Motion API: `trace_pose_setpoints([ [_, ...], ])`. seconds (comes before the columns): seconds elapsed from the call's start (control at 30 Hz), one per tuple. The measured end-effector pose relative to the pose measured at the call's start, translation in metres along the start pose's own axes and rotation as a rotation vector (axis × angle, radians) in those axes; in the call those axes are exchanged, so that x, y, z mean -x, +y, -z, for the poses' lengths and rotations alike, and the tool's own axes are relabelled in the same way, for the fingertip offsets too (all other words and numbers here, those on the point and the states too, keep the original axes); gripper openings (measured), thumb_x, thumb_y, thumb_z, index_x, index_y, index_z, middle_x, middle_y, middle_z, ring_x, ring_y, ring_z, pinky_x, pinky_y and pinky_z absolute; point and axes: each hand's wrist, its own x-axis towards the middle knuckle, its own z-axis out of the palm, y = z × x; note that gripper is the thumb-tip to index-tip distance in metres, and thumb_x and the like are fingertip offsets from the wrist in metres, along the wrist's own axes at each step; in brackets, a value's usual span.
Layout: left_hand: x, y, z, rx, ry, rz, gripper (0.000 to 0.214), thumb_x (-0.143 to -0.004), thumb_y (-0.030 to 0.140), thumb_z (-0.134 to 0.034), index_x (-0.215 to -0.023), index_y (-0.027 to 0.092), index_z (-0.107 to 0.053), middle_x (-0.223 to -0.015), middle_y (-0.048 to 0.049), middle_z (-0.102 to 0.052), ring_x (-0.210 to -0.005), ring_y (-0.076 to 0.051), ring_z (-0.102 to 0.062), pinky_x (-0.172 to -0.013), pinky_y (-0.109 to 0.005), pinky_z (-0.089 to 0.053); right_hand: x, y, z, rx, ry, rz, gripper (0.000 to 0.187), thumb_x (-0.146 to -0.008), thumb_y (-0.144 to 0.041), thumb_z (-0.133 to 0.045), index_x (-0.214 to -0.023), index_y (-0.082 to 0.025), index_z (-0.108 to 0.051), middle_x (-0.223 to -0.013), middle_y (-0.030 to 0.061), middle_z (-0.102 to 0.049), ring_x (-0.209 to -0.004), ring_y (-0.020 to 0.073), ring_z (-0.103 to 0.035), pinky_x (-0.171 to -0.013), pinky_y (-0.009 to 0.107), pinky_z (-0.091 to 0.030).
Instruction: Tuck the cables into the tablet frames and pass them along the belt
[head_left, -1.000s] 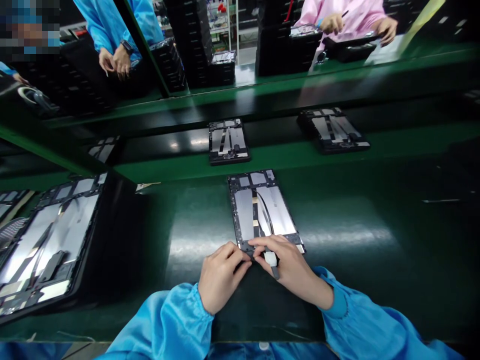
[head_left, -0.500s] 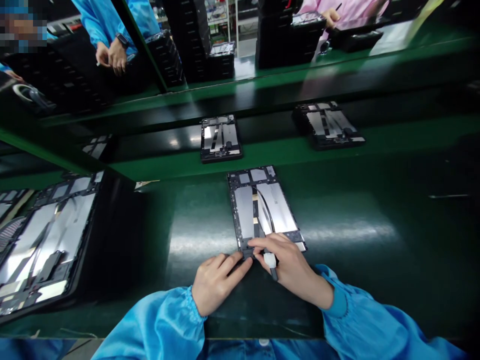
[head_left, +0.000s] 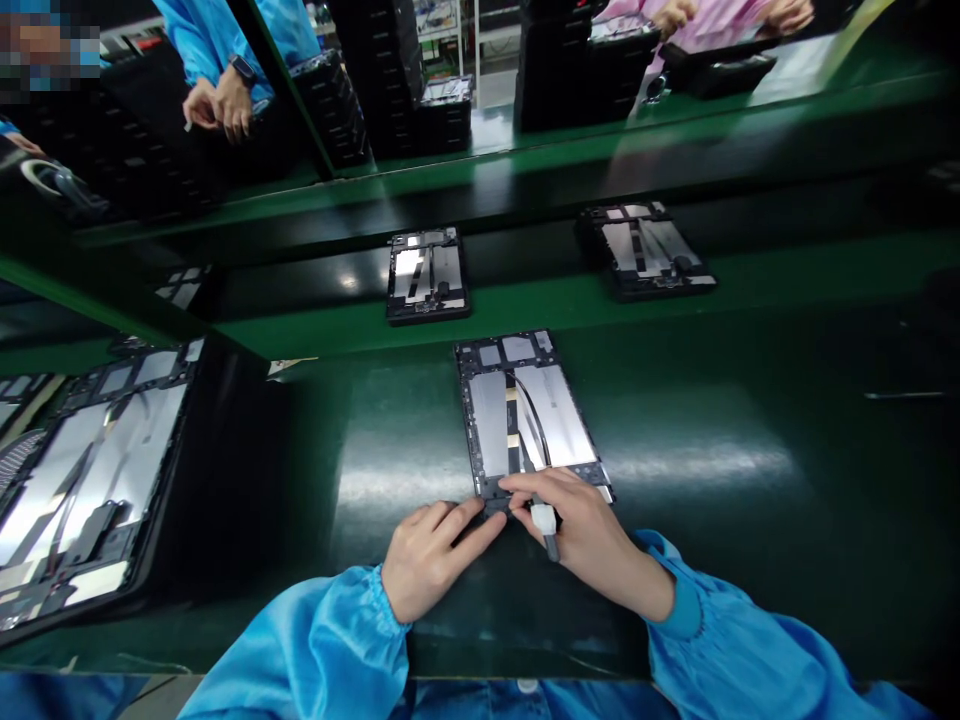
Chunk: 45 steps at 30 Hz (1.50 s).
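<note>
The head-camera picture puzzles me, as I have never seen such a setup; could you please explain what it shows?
There is no machine here: a person wears a camera on the head, so you look down at their own two hands in blue sleeves. The left hand rests its fingertips on the near edge of an opened tablet lying on the green bench. The right hand pinches a slim tool with a white band against that same edge. A larger opened device lies to the left, and two more tablets lie on the belt beyond. Across it, other people's hands are at work.
</note>
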Motion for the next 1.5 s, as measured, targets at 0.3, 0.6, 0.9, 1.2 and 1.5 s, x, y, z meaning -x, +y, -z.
trace_pose_setpoints([
  [0.3,-0.003,0.009,-0.006,-0.064,-0.002,0.042,0.033,-0.098,0.012,-0.041,-0.126,0.02,-0.057,-0.11,-0.009,-0.062,-0.08,-0.016,-0.059,-0.066,-0.028,-0.05,0.014,-0.005,0.022,-0.178,0.007,-0.067,0.03,-0.1,-0.028,-0.048,-0.125,-0.028,-0.064,-0.092,0.0045,-0.07,-0.082,0.0204,-0.068,-0.073,0.033,-0.056],
  [0.6,-0.001,0.011,-0.009,-0.022,-0.021,0.091,0.033,-0.099,0.012,-0.042,-0.126,0.021,-0.058,-0.111,-0.0084,-0.061,-0.083,-0.016,-0.06,-0.067,-0.028,-0.05,0.025,-0.004,0.012,-0.31,-0.033,-0.242,0.016,-0.097,-0.028,-0.052,-0.105,-0.021,-0.064,-0.082,0.0032,-0.068,-0.061,0.014,-0.063,-0.059,0.026,-0.054],
  [0.9,0.0,0.011,-0.012,-0.029,-0.009,0.089,0.034,-0.098,0.011,-0.041,-0.126,0.022,-0.058,-0.11,-0.0076,-0.061,-0.083,-0.016,-0.061,-0.067,-0.027,-0.05,0.027,0.005,0.025,-0.2,0.006,-0.3,0.017,-0.094,-0.027,-0.051,-0.094,-0.02,-0.066,-0.068,0.0012,-0.065,-0.054,0.0152,-0.062,-0.051,0.025,-0.051],
  [1.2,0.005,0.003,-0.006,-0.003,0.051,0.021,0.033,-0.099,0.011,-0.043,-0.126,0.022,-0.058,-0.116,-0.0087,-0.063,-0.084,-0.015,-0.062,-0.069,-0.027,-0.052,0.032,0.009,0.022,-0.347,0.027,-0.363,0.017,-0.095,-0.029,-0.054,-0.1,-0.02,-0.066,-0.07,0.002,-0.07,-0.051,0.0131,-0.063,-0.049,0.023,-0.054],
  [1.5,0.003,-0.001,-0.008,0.053,0.069,0.042,0.029,-0.099,0.014,-0.046,-0.121,0.023,-0.062,-0.113,-0.0073,-0.064,-0.084,-0.014,-0.062,-0.069,-0.026,-0.051,0.023,-0.005,0.019,-0.345,-0.148,-0.135,0.017,-0.096,-0.023,-0.054,-0.107,-0.023,-0.066,-0.109,0.0058,-0.07,-0.097,0.0196,-0.068,-0.085,0.03,-0.056],
])
